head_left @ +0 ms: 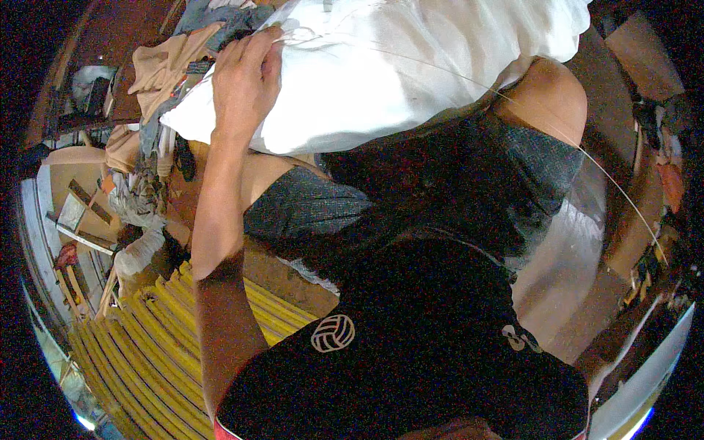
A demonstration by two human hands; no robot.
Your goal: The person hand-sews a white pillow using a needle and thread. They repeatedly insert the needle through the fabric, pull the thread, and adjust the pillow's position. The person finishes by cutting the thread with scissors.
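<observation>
The white pillow [411,66] rests across the seated person's lap, supported by the knees [546,95]. Beyond it, a heap of mixed clothes [158,81] in beige, grey and blue lies piled on a surface hidden beneath it. Yellow slats [158,345] lie side by side on the floor at lower left.

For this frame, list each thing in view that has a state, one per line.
left hand: fingers curled, pinching at the upper edge of the white pillow
white pillow: plump, lying across the person's lap
thin thread: drawn out from the pillow in a long curve to the right
clothes pile: crumpled, heaped beside the pillow
right hand: not in view
</observation>
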